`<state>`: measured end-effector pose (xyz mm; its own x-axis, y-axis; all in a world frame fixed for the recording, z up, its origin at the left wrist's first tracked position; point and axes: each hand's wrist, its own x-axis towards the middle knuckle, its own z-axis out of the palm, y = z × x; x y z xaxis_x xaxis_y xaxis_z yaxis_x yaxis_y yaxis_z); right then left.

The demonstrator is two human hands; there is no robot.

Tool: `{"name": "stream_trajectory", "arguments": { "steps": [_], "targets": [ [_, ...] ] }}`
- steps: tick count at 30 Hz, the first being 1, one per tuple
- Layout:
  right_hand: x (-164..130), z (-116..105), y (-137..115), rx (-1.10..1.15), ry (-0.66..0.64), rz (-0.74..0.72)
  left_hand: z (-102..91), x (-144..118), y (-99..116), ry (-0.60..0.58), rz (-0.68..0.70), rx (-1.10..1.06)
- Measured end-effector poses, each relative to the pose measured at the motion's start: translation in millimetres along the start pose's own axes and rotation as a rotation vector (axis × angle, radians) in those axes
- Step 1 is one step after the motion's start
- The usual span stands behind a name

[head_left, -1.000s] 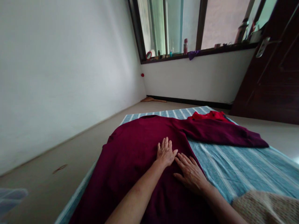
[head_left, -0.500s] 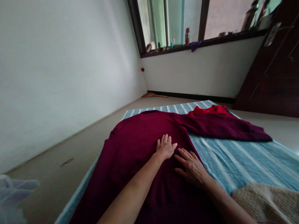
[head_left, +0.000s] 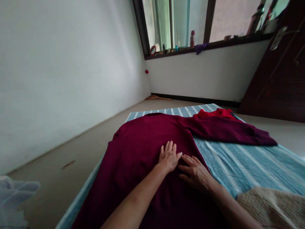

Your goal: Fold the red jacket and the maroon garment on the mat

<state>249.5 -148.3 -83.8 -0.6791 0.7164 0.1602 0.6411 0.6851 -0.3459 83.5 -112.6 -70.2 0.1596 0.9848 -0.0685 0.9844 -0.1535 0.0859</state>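
Maroon knit sweater (head_left: 135,152) under flat hands (head_left: 168,156)

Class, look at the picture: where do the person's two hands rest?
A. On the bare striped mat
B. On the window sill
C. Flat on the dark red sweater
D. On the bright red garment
C: the left hand and right hand lie open, palms down, on the dark red sweater.

No text, label, brand, number or sign can be read anywhere in this view.
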Motion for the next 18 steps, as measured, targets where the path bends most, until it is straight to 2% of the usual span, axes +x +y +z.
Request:
{"name": "stream_trajectory", "arguments": {
  "steps": [4,8,12,15,18],
  "targets": [
    [-1,-1,-1,-0.007,0.046,-0.038,5.5,-14,0,-0.035,0.009,-0.004],
    [-2,0,-2,-0.014,0.067,-0.058,15.6,-18,-5,0.014,0.039,0.017],
    [-3,-1,0,-0.009,0.121,-0.092,11.5,-19,-3,0.028,0.043,0.034],
    [-6,-6,5,0.044,0.267,-0.060,2.2,-27,4,0.029,0.041,0.037],
    [-8,-14,14,0.115,0.494,0.102,-1.4,-38,12,-0.008,0.036,0.003]
  ]
}}
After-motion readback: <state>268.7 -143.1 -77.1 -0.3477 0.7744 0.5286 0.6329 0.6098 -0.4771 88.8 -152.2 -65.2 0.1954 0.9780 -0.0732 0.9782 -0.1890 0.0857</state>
